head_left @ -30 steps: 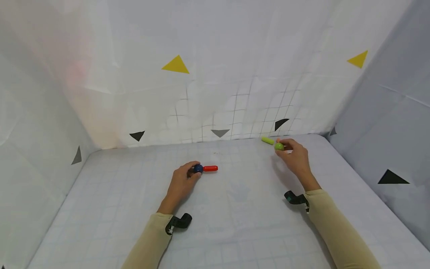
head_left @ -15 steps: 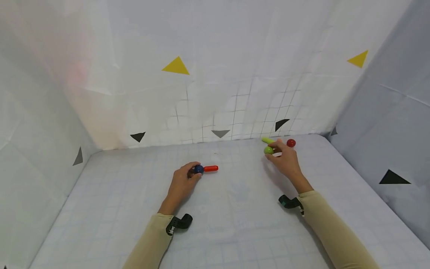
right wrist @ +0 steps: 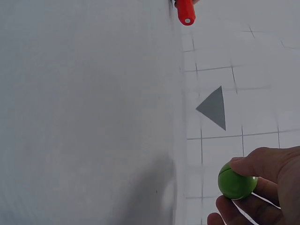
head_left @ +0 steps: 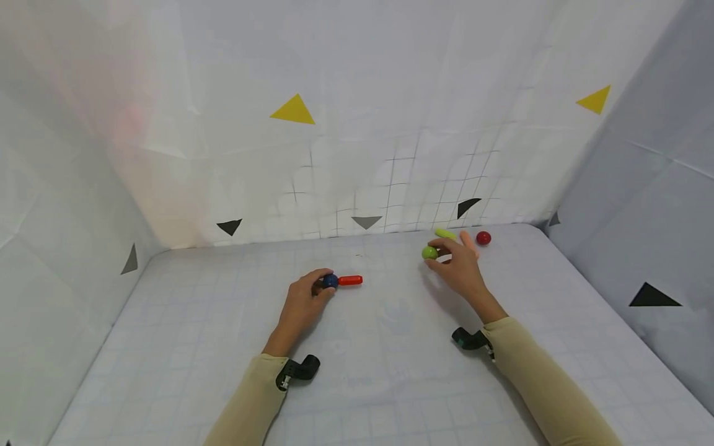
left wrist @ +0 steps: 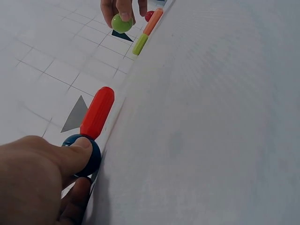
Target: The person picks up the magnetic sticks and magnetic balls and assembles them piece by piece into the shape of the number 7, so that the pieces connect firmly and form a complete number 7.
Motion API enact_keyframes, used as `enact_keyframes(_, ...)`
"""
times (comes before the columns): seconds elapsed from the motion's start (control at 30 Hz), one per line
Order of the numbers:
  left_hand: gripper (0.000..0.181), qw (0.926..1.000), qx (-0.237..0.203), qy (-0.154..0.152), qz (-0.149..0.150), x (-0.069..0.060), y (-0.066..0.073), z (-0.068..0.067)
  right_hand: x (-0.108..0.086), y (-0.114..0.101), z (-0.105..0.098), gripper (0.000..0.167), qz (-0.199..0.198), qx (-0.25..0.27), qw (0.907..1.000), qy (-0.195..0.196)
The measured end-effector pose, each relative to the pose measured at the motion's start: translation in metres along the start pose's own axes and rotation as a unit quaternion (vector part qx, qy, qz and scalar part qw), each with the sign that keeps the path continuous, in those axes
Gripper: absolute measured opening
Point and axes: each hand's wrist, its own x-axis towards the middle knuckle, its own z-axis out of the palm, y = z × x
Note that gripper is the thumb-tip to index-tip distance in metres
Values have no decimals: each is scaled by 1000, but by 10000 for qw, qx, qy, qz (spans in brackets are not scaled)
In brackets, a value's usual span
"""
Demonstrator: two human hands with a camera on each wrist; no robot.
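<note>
My left hand [head_left: 301, 303] pinches a dark blue ball [head_left: 330, 281] between thumb and fingers. From the ball's right side a red rod [head_left: 351, 280] sticks out, and its far end shows a pale round spot in the right wrist view. My right hand [head_left: 460, 269] holds a green ball [right wrist: 236, 182] at the fingertips, with a shadow on the table below. Behind that hand lie a lime green rod [head_left: 445, 233] and an orange rod [head_left: 470, 243], partly covered by the fingers. To their right sits a red ball [head_left: 483, 238].
The white table [head_left: 379, 384] carries a faint grid. White sheeting [head_left: 368, 74] with yellow and dark triangles rises along its back edge, and grey-white walls stand at left and right. A small black camera is strapped to each wrist.
My right hand has moved left and slightly nearer with the green ball, uncovering the red ball and more of the orange rod. My left hand stays in place.
</note>
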Motion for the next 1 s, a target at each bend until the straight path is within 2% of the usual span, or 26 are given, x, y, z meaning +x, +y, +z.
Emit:
enact_keyframes(0.23,39,9999,-76,-2,-68,-1,-1,0,-1,-9,7,37,56,-52,9998,-188)
enact_keyframes(1.0,38,9999,5,4,-112,1,0,1,-2,-31,21,37,-347,124,9987,-366)
